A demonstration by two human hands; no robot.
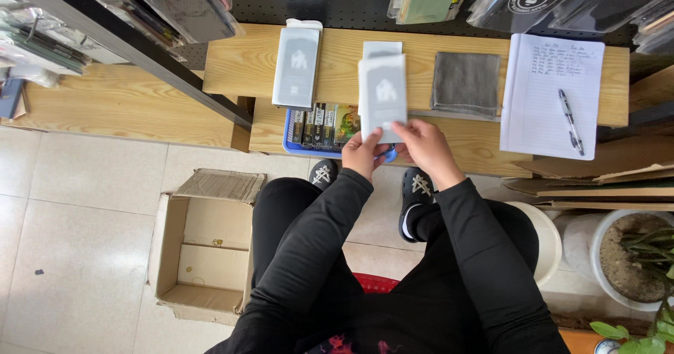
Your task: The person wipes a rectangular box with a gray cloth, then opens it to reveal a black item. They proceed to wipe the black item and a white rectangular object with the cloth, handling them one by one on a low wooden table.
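Both hands hold one flat grey-and-white packet (382, 96) upright over the wooden shelf. My left hand (365, 154) grips its lower left corner and my right hand (423, 145) its lower right corner. Behind it a second similar packet (382, 49) lies on the upper wooden shelf (344, 63). A longer grey packet (296, 66) rests on the same shelf to the left. Below the held packet a blue tray (289, 142) holds several small dark boxes (323, 124) standing in a row.
A folded grey cloth (465, 84) and a sheet of paper (551, 94) with a pen (570, 121) lie on the shelf at right. An open cardboard box (203, 245) stands on the tiled floor at left. A potted plant (635, 256) sits at lower right. Packaged goods hang above.
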